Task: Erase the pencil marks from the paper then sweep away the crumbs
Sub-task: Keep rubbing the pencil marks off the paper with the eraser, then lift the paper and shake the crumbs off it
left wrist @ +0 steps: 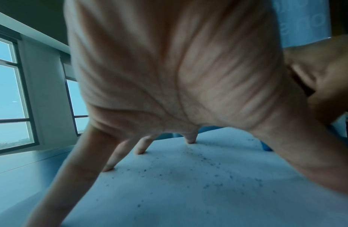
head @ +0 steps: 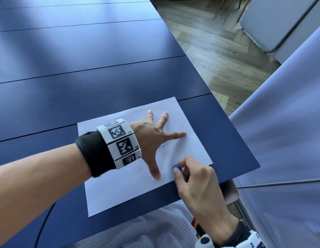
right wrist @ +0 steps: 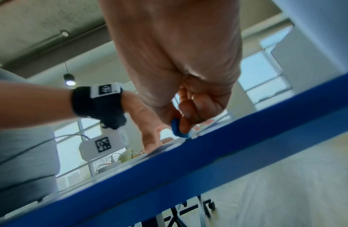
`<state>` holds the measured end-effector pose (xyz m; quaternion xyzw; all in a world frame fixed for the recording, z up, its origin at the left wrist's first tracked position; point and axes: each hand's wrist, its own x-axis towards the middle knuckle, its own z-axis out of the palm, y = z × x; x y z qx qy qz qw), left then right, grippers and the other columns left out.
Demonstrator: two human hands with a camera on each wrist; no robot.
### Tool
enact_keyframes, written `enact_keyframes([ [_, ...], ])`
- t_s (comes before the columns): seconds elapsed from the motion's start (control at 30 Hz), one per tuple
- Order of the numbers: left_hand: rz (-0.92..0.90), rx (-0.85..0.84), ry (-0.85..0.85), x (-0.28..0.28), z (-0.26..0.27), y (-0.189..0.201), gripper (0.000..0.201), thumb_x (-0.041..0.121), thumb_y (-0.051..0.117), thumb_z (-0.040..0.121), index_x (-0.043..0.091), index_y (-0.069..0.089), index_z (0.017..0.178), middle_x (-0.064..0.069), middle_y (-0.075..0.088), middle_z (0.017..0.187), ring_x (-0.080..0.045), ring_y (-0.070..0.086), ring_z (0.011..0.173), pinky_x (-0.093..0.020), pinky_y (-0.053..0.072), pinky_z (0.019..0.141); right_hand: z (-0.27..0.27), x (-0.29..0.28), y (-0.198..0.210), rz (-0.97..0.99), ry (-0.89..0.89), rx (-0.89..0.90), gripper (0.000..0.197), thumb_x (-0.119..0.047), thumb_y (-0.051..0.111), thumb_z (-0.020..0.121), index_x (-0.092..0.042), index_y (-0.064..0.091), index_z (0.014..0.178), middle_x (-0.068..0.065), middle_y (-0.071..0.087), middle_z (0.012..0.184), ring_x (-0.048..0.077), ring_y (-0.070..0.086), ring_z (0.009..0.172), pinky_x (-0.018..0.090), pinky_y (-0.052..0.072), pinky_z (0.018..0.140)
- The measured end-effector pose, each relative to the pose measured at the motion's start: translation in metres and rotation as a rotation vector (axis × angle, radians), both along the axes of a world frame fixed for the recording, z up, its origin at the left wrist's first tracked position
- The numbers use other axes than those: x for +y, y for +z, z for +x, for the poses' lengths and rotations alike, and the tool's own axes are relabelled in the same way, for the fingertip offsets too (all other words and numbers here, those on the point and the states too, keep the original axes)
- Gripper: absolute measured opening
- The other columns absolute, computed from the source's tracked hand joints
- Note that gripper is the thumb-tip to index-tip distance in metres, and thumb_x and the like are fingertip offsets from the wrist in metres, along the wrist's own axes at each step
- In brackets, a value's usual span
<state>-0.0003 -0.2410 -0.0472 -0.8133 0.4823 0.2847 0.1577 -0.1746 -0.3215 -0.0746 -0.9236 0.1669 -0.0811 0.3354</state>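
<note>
A white sheet of paper (head: 119, 190) lies at the near right corner of the dark blue table (head: 101, 90). My left hand (head: 152, 135) lies on it with fingers spread straight, pressing the sheet down. My right hand (head: 193, 174) pinches a small blue eraser (head: 177, 167) near the paper's right edge, just right of the left thumb. The eraser (right wrist: 178, 129) touches the sheet in the right wrist view. Faint pencil marks (head: 164, 145) show between the left thumb and forefinger. Dark eraser crumbs (left wrist: 204, 169) are scattered over the paper (left wrist: 188, 199) under the left palm.
The table's right edge (head: 236, 140) runs close to the paper. Beyond it are wooden floor (head: 218, 51) and a pale fabric panel (head: 284, 140) with a metal rod (head: 281, 183). My grey mesh shirt (head: 146, 233) is at the table's near edge.
</note>
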Motion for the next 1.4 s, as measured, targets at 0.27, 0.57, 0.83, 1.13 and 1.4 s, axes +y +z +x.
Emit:
enact_keyframes([
  [0.27, -0.007, -0.005, -0.001, -0.001, -0.001, 0.001, 0.137, 0.077, 0.080, 0.046, 0.063, -0.018, 0.141, -0.015, -0.029, 0.157, -0.055, -0.010, 0.142, -0.048, 0.041, 0.102, 0.011, 0.005, -0.003, -0.041, -0.019, -0.015, 0.015, -0.025, 0.058, 0.089, -0.014, 0.056, 0.078, 0.003, 0.063, 0.066, 0.028, 0.060, 0.064, 0.040, 0.048, 0.061],
  [0.57, -0.018, -0.018, -0.011, -0.001, -0.001, 0.001, 0.137, 0.078, 0.079, 0.045, 0.063, -0.017, 0.141, -0.015, -0.026, 0.158, -0.054, -0.007, 0.143, -0.047, 0.040, 0.101, 0.028, -0.016, -0.001, -0.023, -0.114, -0.021, 0.016, -0.024, 0.059, 0.088, -0.012, 0.057, 0.079, 0.005, 0.063, 0.066, 0.029, 0.060, 0.066, 0.040, 0.049, 0.062],
  [0.83, -0.004, -0.024, -0.025, -0.001, -0.001, 0.001, 0.138, 0.079, 0.079, 0.045, 0.062, -0.019, 0.141, -0.017, -0.026, 0.158, -0.055, -0.006, 0.143, -0.048, 0.040, 0.102, 0.027, -0.019, -0.003, 0.016, -0.117, -0.036, 0.014, -0.024, 0.062, 0.087, -0.012, 0.061, 0.079, 0.000, 0.060, 0.060, 0.024, 0.059, 0.062, 0.037, 0.048, 0.060],
  [1.13, -0.024, -0.052, -0.039, 0.006, 0.000, 0.000, 0.152, 0.080, 0.078, 0.045, 0.042, -0.028, 0.147, -0.014, -0.026, 0.159, -0.049, -0.006, 0.145, -0.043, 0.035, 0.107, 0.036, -0.032, 0.002, 0.032, -0.072, 0.004, 0.012, -0.025, 0.065, 0.086, -0.015, 0.067, 0.081, -0.008, 0.055, 0.056, 0.018, 0.059, 0.059, 0.034, 0.049, 0.060],
  [1.4, -0.056, -0.079, -0.047, 0.010, -0.002, -0.001, 0.158, 0.081, 0.078, 0.045, 0.028, -0.028, 0.149, -0.010, -0.021, 0.161, -0.047, -0.005, 0.146, -0.043, 0.030, 0.111, 0.050, -0.029, 0.005, -0.005, 0.011, 0.056, 0.015, -0.026, 0.061, 0.088, -0.011, 0.066, 0.089, -0.003, 0.062, 0.067, 0.020, 0.061, 0.067, 0.033, 0.050, 0.064],
])
